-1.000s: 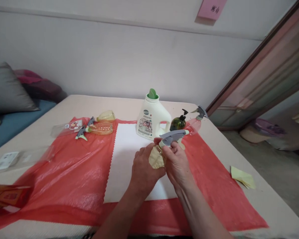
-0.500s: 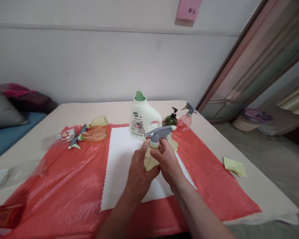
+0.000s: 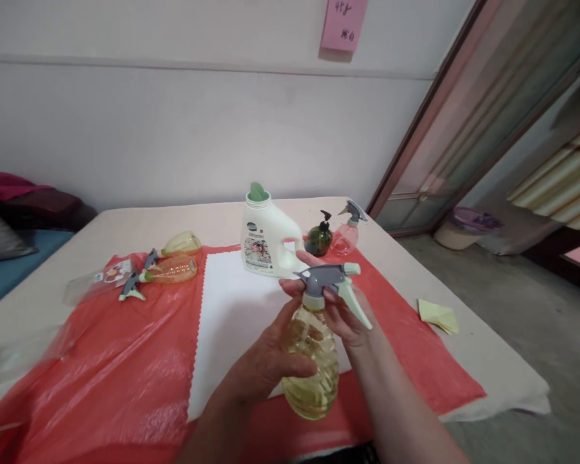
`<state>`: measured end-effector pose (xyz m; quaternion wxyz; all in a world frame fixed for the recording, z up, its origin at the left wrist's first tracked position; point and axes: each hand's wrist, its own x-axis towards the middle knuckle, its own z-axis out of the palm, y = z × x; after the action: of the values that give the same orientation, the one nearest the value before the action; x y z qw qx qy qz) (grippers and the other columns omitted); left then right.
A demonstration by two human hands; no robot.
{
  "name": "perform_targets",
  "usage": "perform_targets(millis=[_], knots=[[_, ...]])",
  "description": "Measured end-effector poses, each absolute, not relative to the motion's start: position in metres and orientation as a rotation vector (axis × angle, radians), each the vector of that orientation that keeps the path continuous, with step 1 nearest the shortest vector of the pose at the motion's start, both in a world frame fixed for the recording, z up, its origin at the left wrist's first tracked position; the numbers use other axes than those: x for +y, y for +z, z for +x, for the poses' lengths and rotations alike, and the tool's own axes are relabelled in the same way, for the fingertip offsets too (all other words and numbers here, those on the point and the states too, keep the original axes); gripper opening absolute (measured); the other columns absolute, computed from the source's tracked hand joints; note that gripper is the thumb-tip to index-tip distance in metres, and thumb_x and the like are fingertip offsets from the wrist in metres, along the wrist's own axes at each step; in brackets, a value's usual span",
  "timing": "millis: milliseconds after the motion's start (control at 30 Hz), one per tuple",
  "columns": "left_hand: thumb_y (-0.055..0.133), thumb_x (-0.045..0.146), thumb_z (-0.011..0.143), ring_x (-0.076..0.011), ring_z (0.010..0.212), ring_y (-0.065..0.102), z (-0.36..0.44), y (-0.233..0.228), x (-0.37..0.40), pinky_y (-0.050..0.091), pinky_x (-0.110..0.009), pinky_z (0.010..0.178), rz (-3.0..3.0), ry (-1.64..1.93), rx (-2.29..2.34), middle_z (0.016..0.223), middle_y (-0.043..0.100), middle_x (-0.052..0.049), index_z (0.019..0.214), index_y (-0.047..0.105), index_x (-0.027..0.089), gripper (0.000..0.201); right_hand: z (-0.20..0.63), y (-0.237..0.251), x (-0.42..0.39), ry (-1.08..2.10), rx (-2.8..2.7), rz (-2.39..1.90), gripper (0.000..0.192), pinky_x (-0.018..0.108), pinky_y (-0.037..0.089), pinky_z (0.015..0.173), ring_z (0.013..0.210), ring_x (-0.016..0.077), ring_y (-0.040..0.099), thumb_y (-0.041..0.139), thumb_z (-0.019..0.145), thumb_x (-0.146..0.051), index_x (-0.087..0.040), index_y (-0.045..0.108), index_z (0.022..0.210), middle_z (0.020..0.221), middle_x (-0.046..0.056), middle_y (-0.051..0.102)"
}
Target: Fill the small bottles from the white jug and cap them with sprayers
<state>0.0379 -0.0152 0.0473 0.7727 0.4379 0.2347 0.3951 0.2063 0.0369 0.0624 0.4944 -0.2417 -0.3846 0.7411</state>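
Observation:
A clear yellow spray bottle with a grey spray head and a pale green trigger stands nearly upright in the air over the white sheet. Around its ribbed body wraps my left hand, thumb across the front. My right hand grips at the neck and collar from behind and the right, some fingers hidden by the spray head. Beyond them stands a cream detergent jug, uncapped, with something green poking out of its mouth.
Behind on the right stand a dark green pump bottle and a pink spray bottle. An orange spray bottle and a yellow one lie at the left on red plastic sheeting. Yellow notes lie near the right edge.
The yellow spray bottle has come closer and lower, so its whole body now shows. Its trigger now points to the right. My left hand has shifted down onto the body.

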Motion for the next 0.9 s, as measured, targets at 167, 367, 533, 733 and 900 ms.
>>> perform_targets(millis=[167,367,533,733,900], knots=[[0.084,0.030,0.066,-0.0280,0.112,0.059,0.045,0.046,-0.014,0.047,-0.040,0.092,0.976,0.895,0.612,0.121,0.062,-0.010,0.138,0.048,0.023,0.080,0.204,0.062,0.041,1.694,-0.989,-0.667,0.087,0.036,0.054,0.079,0.089,0.0222,0.069,0.087,0.060,-0.031,-0.024,0.053,0.140,0.086,0.003,0.074],[0.087,0.040,0.061,-0.0256,0.103,0.062,0.046,0.035,-0.008,0.047,-0.039,0.091,1.015,0.964,0.868,0.112,0.063,-0.008,0.128,0.046,0.019,0.081,0.190,0.059,0.046,1.533,-0.986,-0.903,0.101,0.024,0.045,0.063,0.067,0.0137,0.062,0.090,0.053,-0.021,-0.026,0.047,0.145,0.070,-0.007,0.064],[0.088,0.045,0.056,-0.0245,0.096,0.062,0.042,0.032,-0.003,0.048,-0.037,0.085,1.036,1.006,0.866,0.105,0.063,-0.007,0.117,0.051,0.019,0.075,0.191,0.066,0.041,1.712,-0.815,-0.655,0.087,0.036,0.048,0.084,0.082,0.0206,0.069,0.083,0.064,-0.029,-0.022,0.047,0.143,0.085,0.001,0.071],[0.090,0.046,0.048,-0.0262,0.093,0.062,0.044,0.024,-0.001,0.048,-0.038,0.083,0.987,1.066,0.936,0.105,0.064,-0.008,0.118,0.050,0.020,0.084,0.189,0.066,0.042,1.703,-0.813,-0.744,0.107,0.031,0.047,0.079,0.076,0.0184,0.070,0.088,0.053,-0.016,-0.021,0.039,0.148,0.070,-0.004,0.069],[0.089,0.047,0.048,-0.0276,0.095,0.062,0.040,0.034,-0.001,0.047,-0.038,0.083,1.040,1.019,0.926,0.104,0.065,-0.009,0.116,0.056,0.019,0.080,0.189,0.065,0.043,1.782,-0.808,-0.665,0.083,0.031,0.048,0.080,0.081,0.0175,0.070,0.089,0.054,-0.020,-0.020,0.057,0.131,0.085,0.002,0.074]])
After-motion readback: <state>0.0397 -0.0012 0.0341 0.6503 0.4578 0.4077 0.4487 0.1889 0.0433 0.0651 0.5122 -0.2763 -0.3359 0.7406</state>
